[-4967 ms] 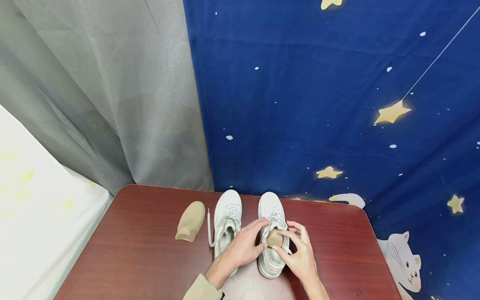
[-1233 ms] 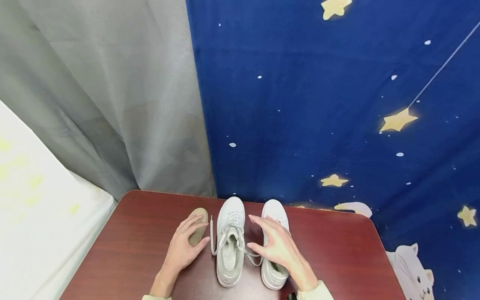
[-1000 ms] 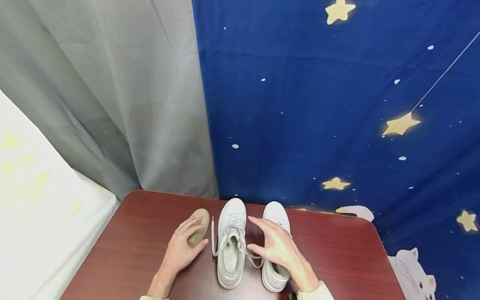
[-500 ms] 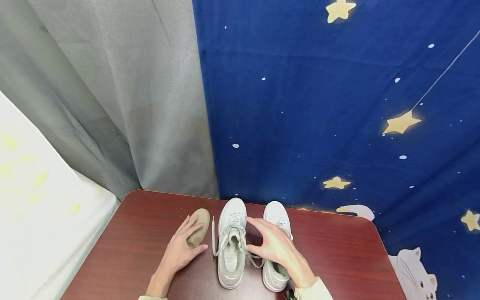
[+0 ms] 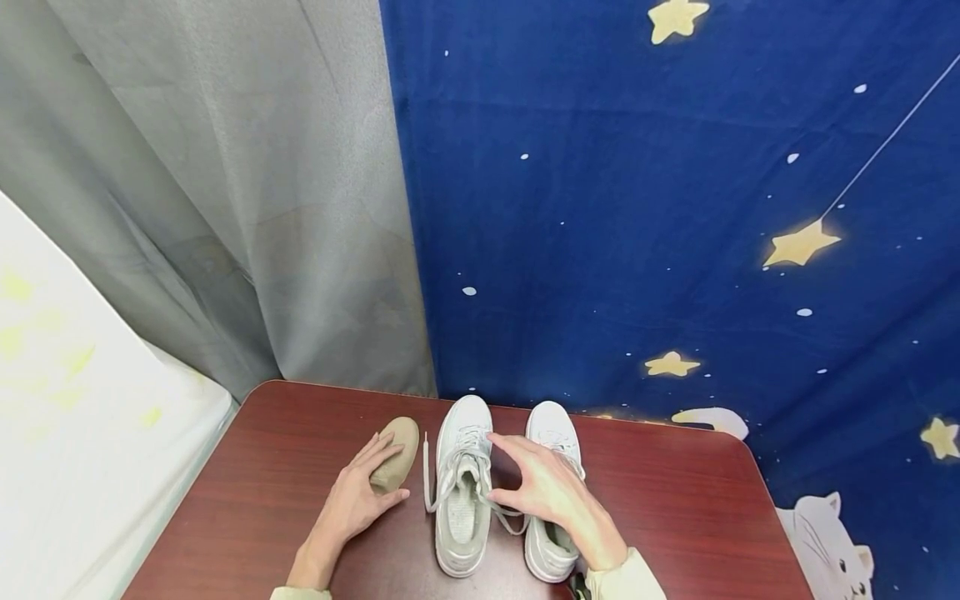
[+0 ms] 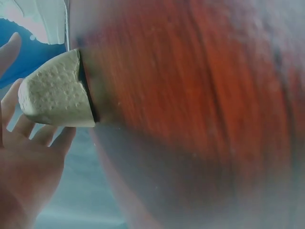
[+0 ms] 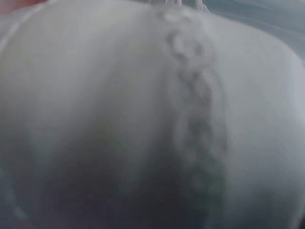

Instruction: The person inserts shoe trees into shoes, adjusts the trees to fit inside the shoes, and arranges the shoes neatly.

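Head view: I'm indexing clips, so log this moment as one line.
left hand: at tan pad | right hand: over right-side shoe, near left-side shoe, contact unclear | loose lace: on table

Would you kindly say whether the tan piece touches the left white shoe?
Apart: the head view shows tabletop between the tan piece and the left white shoe.

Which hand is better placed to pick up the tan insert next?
Probably the left hand: its fingers are at the tan insert, whereas the right hand is farther off, by the white shoes.
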`<act>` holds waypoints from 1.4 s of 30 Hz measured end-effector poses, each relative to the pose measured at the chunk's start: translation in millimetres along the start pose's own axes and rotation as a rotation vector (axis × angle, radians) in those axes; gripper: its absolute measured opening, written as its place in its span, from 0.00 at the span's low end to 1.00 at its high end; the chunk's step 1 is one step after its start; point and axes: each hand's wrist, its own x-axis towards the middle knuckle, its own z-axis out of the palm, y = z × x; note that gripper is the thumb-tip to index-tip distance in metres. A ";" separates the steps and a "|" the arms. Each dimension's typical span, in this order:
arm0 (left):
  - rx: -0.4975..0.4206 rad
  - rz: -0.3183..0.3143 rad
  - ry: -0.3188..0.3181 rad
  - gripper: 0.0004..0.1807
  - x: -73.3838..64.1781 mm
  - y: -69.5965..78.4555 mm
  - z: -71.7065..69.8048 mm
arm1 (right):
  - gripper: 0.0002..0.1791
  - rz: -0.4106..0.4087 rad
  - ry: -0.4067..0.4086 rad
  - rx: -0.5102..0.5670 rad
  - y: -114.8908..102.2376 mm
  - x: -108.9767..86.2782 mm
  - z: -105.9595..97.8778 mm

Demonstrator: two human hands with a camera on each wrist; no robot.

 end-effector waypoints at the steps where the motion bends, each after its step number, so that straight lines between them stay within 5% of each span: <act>1: 0.006 0.004 -0.006 0.40 -0.1 -1.2 0.2 | 0.42 0.002 -0.007 -0.002 -0.5 0.6 0.4; 21: -0.050 -0.013 -0.084 0.39 0.7 -13.3 -0.2 | 0.42 -0.034 -0.102 0.003 -2.6 9.3 3.7; 42: 0.038 0.054 -0.108 0.41 2.2 -15.4 -2.2 | 0.36 -0.061 -0.130 -0.035 -3.7 12.1 9.1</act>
